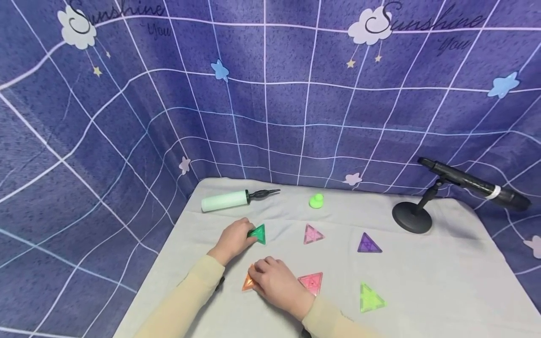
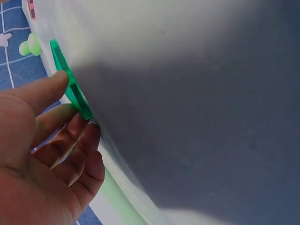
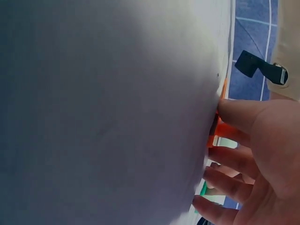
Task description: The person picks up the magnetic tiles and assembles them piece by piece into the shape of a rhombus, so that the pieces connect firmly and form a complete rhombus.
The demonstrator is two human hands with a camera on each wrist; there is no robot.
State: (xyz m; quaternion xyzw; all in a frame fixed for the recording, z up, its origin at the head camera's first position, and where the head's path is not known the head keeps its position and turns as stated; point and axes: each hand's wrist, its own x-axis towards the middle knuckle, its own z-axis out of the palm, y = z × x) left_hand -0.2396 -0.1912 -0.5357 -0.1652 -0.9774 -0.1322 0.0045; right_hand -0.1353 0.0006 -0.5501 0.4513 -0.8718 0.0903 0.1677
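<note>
My left hand [image 1: 234, 240] pinches a green triangular tile [image 1: 260, 234] between thumb and forefinger at its left side. In the left wrist view that tile [image 2: 60, 58] is seen nearly edge-on, with the other fingers curled loosely below it. Nearer the front, my right hand [image 1: 280, 285] grips an orange triangular tile [image 1: 248, 283] lying on the cloth, partly hidden by the fingers. The right wrist view shows the thumb and forefinger on either side of this orange tile [image 3: 212, 141]. A pink-red triangular tile [image 1: 312, 282] lies just right of my right hand, partly covered by it.
Farther right lie a light pink tile [image 1: 313, 234], a purple tile [image 1: 368, 244] and a lime tile [image 1: 371, 298]. Behind them are a mint hand pump [image 1: 226, 201], a small green toy [image 1: 316, 201] and a black stand [image 1: 412, 217]. A patterned blue curtain [image 1: 287, 103] borders the white-covered table [image 1: 444, 277].
</note>
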